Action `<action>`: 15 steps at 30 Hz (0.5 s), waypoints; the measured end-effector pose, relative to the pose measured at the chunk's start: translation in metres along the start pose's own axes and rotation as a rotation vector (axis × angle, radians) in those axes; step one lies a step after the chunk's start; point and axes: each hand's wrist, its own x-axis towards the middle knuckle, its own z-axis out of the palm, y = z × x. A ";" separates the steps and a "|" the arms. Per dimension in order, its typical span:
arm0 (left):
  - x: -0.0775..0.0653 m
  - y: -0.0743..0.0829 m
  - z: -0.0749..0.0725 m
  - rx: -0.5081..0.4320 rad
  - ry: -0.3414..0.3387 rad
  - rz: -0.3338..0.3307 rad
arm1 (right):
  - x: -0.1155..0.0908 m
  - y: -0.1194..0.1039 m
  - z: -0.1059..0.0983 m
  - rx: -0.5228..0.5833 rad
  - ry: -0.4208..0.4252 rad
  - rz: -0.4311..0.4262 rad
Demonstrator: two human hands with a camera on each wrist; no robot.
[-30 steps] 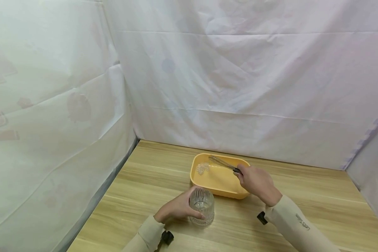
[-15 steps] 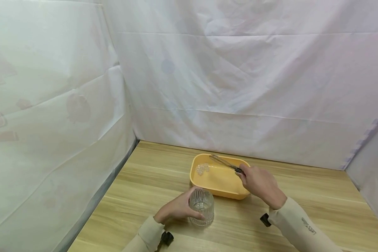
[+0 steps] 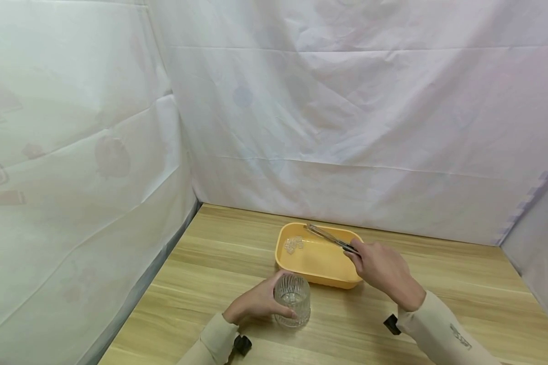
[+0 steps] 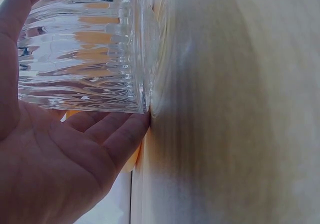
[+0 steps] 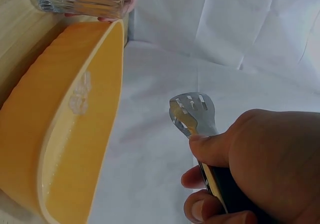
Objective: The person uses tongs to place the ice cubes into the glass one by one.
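In the head view my left hand holds a clear ribbed glass standing on the table, thumb and fingers around its side. The left wrist view shows the fingers near the glass's base. My right hand grips metal tongs with dark handles. The tongs are held above the yellow tray, their heads towards its back rim. In the right wrist view the slotted tong head is apart from the tray; I cannot tell if anything is between the heads. Several clear cubes lie at the tray's left end.
The wood-grain table extends on both sides of the tray. White cloth hangs behind it and along both sides. Black straps with small devices are at the wrists.
My right hand and the tongs have shifted slightly to the right, and the forearm has moved right and down. The left hand, glass, tray and cubes stay where they were.
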 end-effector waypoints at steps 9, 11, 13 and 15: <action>0.000 0.000 0.000 -0.006 0.002 0.001 | -0.006 -0.001 -0.005 0.007 0.011 -0.004; 0.000 0.000 0.000 -0.006 0.003 -0.001 | -0.007 -0.002 -0.007 0.005 0.017 -0.011; 0.000 0.000 0.000 -0.003 0.005 -0.004 | -0.008 -0.003 -0.008 0.005 0.022 -0.015; 0.000 0.000 0.000 0.001 0.006 -0.007 | -0.009 -0.004 -0.010 0.007 0.026 -0.016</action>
